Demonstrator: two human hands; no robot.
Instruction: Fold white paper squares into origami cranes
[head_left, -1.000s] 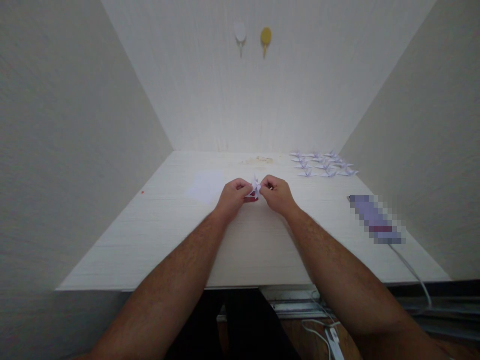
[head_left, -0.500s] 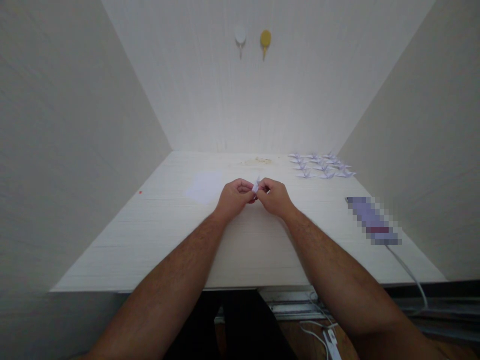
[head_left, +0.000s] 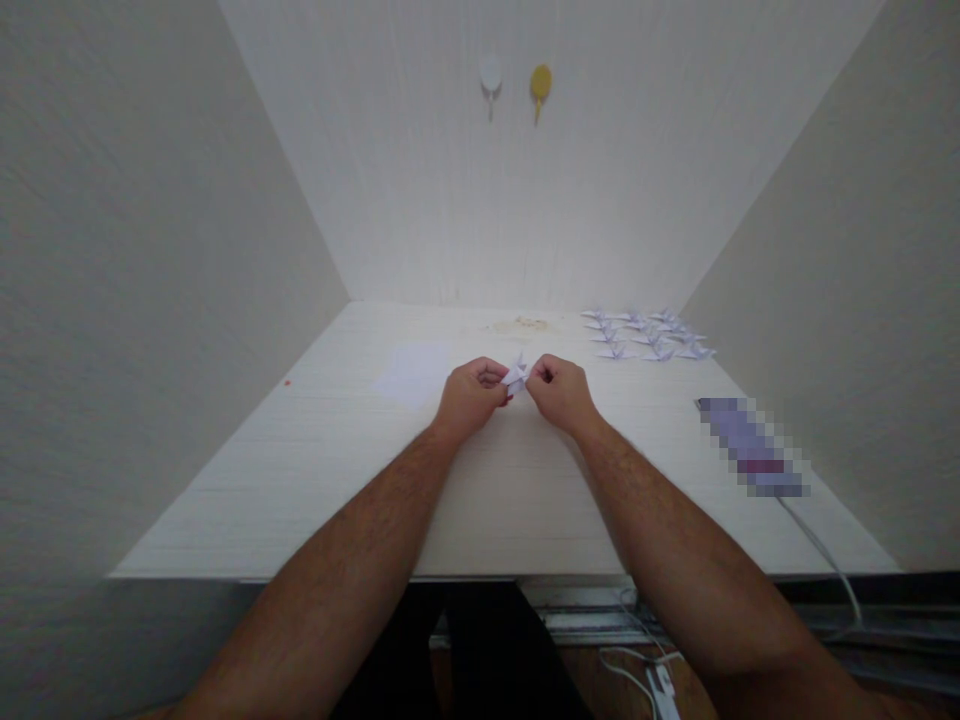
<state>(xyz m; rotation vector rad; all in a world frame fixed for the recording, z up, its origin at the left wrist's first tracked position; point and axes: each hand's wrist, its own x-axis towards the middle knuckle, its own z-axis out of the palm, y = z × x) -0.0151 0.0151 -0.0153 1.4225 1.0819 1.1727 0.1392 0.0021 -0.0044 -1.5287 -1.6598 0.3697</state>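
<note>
A small white paper crane (head_left: 517, 376) is held between my two hands above the middle of the table. My left hand (head_left: 474, 396) pinches its left side, with the fingertips partly hidden behind the paper. On the other side, my right hand (head_left: 559, 391) has its thumb and curled fingers closed on the crane's right edge. One pointed tip of the folded paper sticks up between the hands. Several finished white paper cranes (head_left: 616, 353) stand in rows at the back right of the table.
White paper (head_left: 414, 372) lies flat left of my hands. A blurred-out flat device (head_left: 750, 447) with a cable (head_left: 821, 553) rests at the right of the white table (head_left: 285, 470). Walls enclose three sides; two hooks, one white (head_left: 490, 75) and one yellow (head_left: 541, 82), hang on the back wall.
My right hand has shifted slightly right, away from the left, and more of the paper crane shows between them. The whole view has moved a little.
</note>
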